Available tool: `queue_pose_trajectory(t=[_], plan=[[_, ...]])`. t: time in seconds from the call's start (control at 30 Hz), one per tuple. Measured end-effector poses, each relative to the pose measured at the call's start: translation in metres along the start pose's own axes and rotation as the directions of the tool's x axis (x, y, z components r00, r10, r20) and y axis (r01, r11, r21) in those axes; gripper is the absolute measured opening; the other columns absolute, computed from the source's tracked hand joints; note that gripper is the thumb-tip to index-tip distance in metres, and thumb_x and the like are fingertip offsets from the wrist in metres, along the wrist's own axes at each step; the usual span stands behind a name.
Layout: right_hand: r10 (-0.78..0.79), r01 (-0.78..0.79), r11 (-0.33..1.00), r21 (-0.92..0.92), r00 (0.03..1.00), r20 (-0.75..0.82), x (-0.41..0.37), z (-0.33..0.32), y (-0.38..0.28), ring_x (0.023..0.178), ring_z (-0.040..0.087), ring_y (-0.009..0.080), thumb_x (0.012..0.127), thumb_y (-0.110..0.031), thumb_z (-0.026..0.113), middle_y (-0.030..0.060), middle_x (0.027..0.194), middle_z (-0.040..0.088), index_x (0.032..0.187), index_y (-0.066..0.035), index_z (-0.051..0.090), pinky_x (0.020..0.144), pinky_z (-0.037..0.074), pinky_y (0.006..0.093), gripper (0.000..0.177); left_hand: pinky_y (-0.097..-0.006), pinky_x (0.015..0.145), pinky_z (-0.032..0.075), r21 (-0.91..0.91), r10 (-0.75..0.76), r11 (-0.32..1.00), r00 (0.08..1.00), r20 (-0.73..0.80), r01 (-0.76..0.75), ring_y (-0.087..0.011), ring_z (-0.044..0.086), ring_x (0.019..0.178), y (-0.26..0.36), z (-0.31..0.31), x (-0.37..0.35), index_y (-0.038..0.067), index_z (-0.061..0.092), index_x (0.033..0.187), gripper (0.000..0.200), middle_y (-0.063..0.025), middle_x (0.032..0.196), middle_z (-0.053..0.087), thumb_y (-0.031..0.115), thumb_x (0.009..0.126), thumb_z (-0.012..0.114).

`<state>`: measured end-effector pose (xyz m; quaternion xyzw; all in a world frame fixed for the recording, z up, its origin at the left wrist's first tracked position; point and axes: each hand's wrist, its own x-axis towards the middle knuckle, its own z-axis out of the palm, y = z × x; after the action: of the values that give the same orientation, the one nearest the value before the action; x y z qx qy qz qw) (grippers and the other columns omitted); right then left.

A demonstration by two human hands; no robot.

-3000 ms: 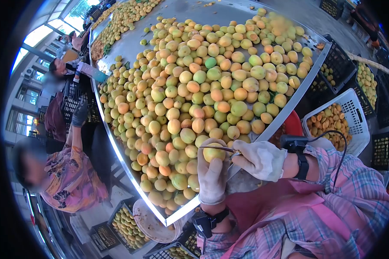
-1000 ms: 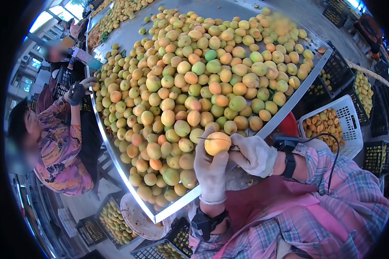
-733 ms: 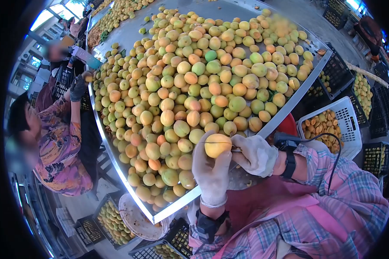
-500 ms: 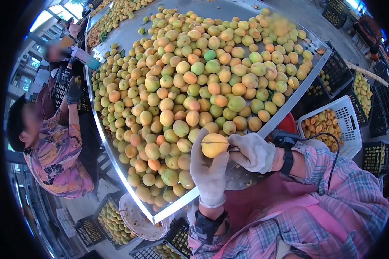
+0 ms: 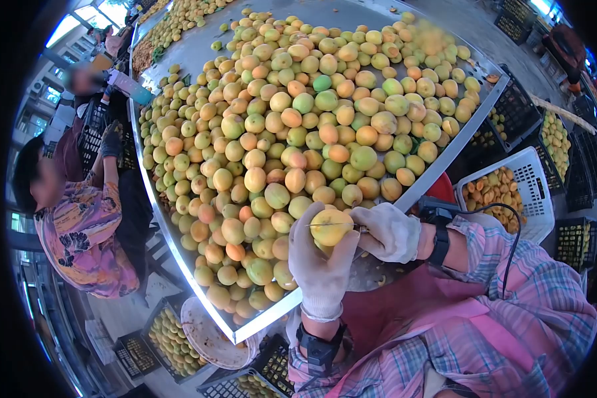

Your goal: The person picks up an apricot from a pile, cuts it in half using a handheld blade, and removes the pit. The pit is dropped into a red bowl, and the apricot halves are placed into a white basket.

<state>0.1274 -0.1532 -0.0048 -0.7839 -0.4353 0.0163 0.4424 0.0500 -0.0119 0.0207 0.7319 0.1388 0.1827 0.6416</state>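
Note:
My left hand [image 5: 320, 268], in a white glove, grips a yellow-orange apricot [image 5: 330, 227] just above the near corner of the metal table [image 5: 426, 184]. My right hand [image 5: 388, 232], also gloved, holds a thin knife [image 5: 343, 225] whose blade lies across the top of that apricot. A large heap of apricots [image 5: 298, 132], yellow, orange and some green, covers the table in front of both hands.
A person in a patterned shirt [image 5: 79, 232] stands at the table's left edge with a dark glove raised. A white crate of fruit [image 5: 511, 189] sits to my right, black crates [image 5: 511, 99] beyond it. A pale basin [image 5: 212, 338] and more crates [image 5: 172, 335] lie below the table corner.
The apricot has turned a little in my left hand while the blade stays across it. The person on the left has lowered their gloved hand from the table edge.

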Motion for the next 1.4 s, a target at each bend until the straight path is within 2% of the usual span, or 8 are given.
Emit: queue_pose_trajectory(t=[0.2,0.47,0.6,0.7,0.77,0.87,0.97,1.4], plan=[[0.013,-0.013,1.000,0.004,0.999,0.032,0.004,0.003,0.000,0.064,0.062,0.0314,0.083,-0.016,0.064,0.0110,0.069,0.060,0.102,-0.007,0.053,0.055,0.049,0.0388,0.024,-0.0300,0.089,0.048,-0.380,-0.133,0.917,0.991,0.003,0.124,-0.0162,0.058,0.101,0.005,0.010,-0.002,-0.004,0.053,0.120,0.046,-0.0109,0.111,0.058,0.006,0.078,0.069],[-0.026,0.038,0.984,-0.173,0.997,0.073,0.002,-0.001,-0.005,0.058,0.061,0.0273,0.084,-0.022,0.064,0.0069,0.065,0.057,0.094,-0.008,0.049,0.049,0.047,0.0370,0.022,-0.0276,0.080,0.051,-0.018,-0.097,0.995,0.992,0.080,0.098,-0.0140,0.061,0.088,-0.002,-0.004,0.006,-0.003,0.055,0.111,0.034,-0.0084,0.099,0.063,0.003,0.080,0.066],[-0.051,0.065,0.981,-0.182,0.996,0.077,-0.002,-0.002,0.000,0.058,0.061,0.0258,0.084,-0.022,0.064,0.0068,0.067,0.058,0.098,-0.007,0.051,0.049,0.048,0.0365,0.025,-0.0276,0.080,0.051,-0.023,-0.086,0.996,0.991,0.098,0.089,-0.0138,0.061,0.089,-0.001,-0.003,0.006,-0.003,0.055,0.111,0.035,-0.0090,0.098,0.063,0.005,0.079,0.068],[-0.110,0.099,0.981,-0.164,0.992,-0.060,-0.003,-0.003,-0.005,0.059,0.063,0.0265,0.084,-0.021,0.065,0.0078,0.071,0.061,0.115,-0.006,0.052,0.050,0.048,0.0367,0.037,-0.0275,0.080,0.051,-0.048,-0.087,0.994,0.989,0.120,0.093,-0.0142,0.061,0.088,-0.001,-0.001,0.006,-0.003,0.055,0.111,0.038,-0.0095,0.097,0.064,0.007,0.078,0.071],[0.085,-0.084,0.996,-0.009,0.996,0.038,0.000,-0.009,-0.010,0.059,0.063,0.0281,0.084,-0.020,0.064,0.0084,0.072,0.063,0.137,-0.010,0.042,0.051,0.049,0.0369,0.058,-0.0271,0.079,0.051,-0.114,-0.096,0.988,0.993,0.074,0.104,-0.0141,0.061,0.087,-0.006,0.002,0.004,-0.004,0.055,0.111,0.041,-0.0093,0.097,0.064,0.009,0.076,0.073],[0.031,-0.031,1.000,0.002,0.997,0.075,0.000,-0.005,-0.002,0.058,0.063,0.0290,0.086,-0.021,0.063,0.0086,0.069,0.064,0.146,-0.016,0.030,0.052,0.050,0.0371,0.069,-0.0268,0.077,0.052,-0.143,-0.037,0.989,0.997,0.070,0.047,-0.0139,0.062,0.084,-0.006,0.004,0.005,-0.004,0.056,0.110,0.042,-0.0086,0.093,0.065,0.010,0.075,0.075],[0.052,-0.047,0.998,-0.042,0.990,0.131,0.003,-0.013,-0.006,0.058,0.063,0.0287,0.087,-0.022,0.061,0.0086,0.068,0.064,0.147,-0.017,0.030,0.052,0.050,0.0373,0.068,-0.0274,0.074,0.052,0.039,-0.142,0.989,0.989,0.042,0.141,-0.0138,0.064,0.081,0.002,0.005,0.009,-0.004,0.058,0.107,0.040,-0.0087,0.091,0.067,0.011,0.074,0.076],[0.051,-0.006,0.989,-0.150,0.953,0.297,0.013,-0.040,0.003,0.064,0.065,0.0246,0.087,-0.021,0.063,0.0061,0.091,0.069,0.141,-0.017,0.043,0.057,0.051,0.0355,0.058,-0.0313,0.075,0.054,0.037,-0.085,0.996,0.990,0.115,0.081,-0.0201,0.068,0.082,-0.010,0.004,0.010,-0.003,0.059,0.106,0.038,-0.0132,0.089,0.069,0.013,0.075,0.076]])
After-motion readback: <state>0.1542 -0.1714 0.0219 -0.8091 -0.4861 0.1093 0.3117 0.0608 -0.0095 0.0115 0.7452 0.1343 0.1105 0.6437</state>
